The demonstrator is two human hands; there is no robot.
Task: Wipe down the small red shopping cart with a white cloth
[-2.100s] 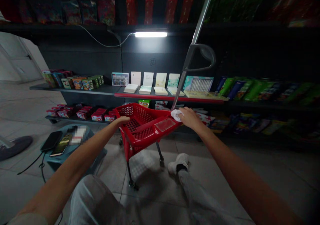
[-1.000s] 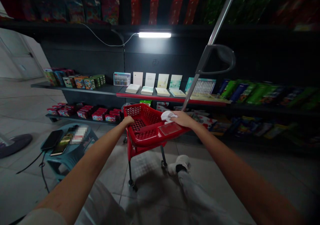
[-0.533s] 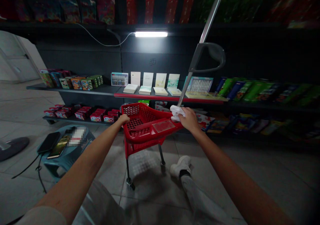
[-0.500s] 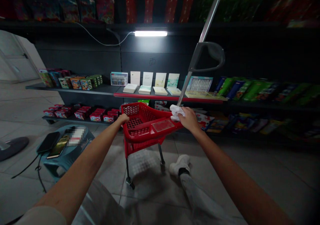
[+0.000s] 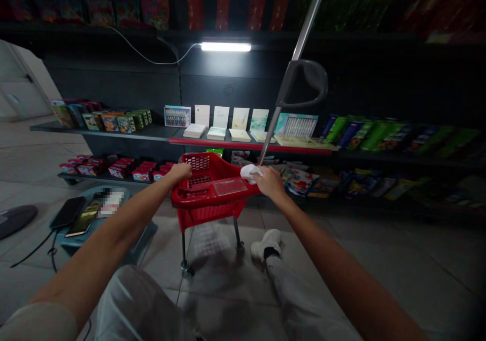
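Observation:
A small red shopping cart [image 5: 212,207] on grey legs with casters stands in front of me. My left hand [image 5: 180,171] is closed round the left part of its basket rim. In my right hand [image 5: 269,181] is a bunched white cloth [image 5: 250,173], pressed against the right end of the cart's handle part. From the cart's right side a long metal pole [image 5: 270,133] rises at a slant, with a dark grey loop grip [image 5: 284,85] on it.
Shelving with packets, books [image 5: 240,135] and boxes [image 5: 125,122] stands behind the cart, under a lit tube lamp [image 5: 225,46]. Left of me is a blue-green stool [image 5: 146,232] with phones [image 5: 84,219] and cables. My shoe [image 5: 267,245] is on the tiled floor beside the cart.
My right hand and the cloth have moved left along the handle part. The cart has turned slightly, and its pole has shifted left. My left hand stays on the rim.

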